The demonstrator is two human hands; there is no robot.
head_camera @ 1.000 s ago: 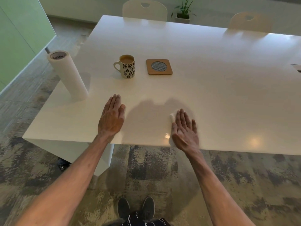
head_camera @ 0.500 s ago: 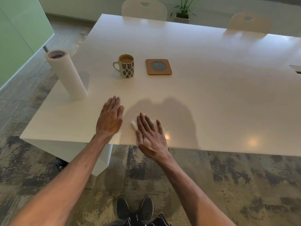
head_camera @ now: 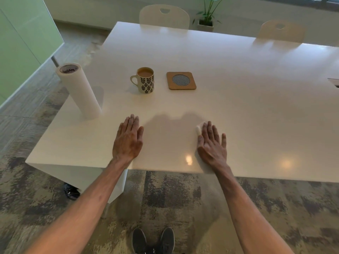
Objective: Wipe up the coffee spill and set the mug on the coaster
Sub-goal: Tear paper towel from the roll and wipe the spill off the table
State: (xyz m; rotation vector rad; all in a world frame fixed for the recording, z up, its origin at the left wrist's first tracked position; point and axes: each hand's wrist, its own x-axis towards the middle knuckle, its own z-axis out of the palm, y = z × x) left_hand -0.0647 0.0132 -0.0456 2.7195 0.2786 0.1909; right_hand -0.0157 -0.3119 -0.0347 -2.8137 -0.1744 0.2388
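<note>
Head view, looking down over a white table (head_camera: 238, 99): the left hand (head_camera: 128, 142) lies palm down on the tabletop near its front edge. Its fingers (head_camera: 131, 123) are straight and close together, the thumb is tucked alongside, and it holds nothing. The right hand (head_camera: 211, 145) is also flat and palm down, well apart from the left, with its heel near the table edge. Its fingers (head_camera: 211, 131) are straight and slightly spread, the little finger standing off from the rest. They press on a white paper towel wad (head_camera: 199, 128). Only a small part of the wad shows, beside the index finger, and the rest is hidden under the palm. Whether any liquid lies beneath it cannot be told.

Farther back on the table stands the mug (head_camera: 145, 80), white with a dark leaf pattern. It is upright and filled with light brown coffee nearly to the rim, its handle pointing left. It sits directly on the tabletop. Just to its right, not touching it, lies the square cork coaster (head_camera: 181, 80) with a grey woven disc in its centre.

A paper towel roll (head_camera: 79, 90) stands on end near the table's left edge, beyond the left hand. Two pale chairs (head_camera: 164, 16) are pushed in at the far side, with a potted plant (head_camera: 207, 15) on the floor between them. Below the table edge a pair of dark shoes (head_camera: 153, 240) stands on mottled carpet (head_camera: 183, 198).
</note>
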